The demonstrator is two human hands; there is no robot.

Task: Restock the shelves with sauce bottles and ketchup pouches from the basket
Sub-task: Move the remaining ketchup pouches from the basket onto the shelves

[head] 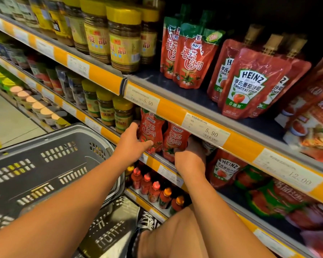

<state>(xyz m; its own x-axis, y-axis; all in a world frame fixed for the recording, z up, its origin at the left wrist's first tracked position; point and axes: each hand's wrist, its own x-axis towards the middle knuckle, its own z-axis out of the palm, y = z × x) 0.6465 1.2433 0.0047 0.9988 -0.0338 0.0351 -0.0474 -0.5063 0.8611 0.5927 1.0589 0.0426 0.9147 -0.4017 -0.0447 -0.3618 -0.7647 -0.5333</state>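
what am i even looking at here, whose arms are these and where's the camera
This is one picture from a camera worn on a person's head, looking forward and down, so the two bare arms are the wearer's own. There is no machine.

The person is at a shop shelf. The left hand holds a red ketchup pouch standing on the middle shelf. The right hand reaches in beside a second red pouch; its fingers are hidden behind the pouch and the shelf edge, so I cannot tell what it holds.

To the left is a grey shopping basket. On the shelf above stand Heinz ketchup pouches and yellow-lidded jars. Lower down is a row of small sauce bottles.
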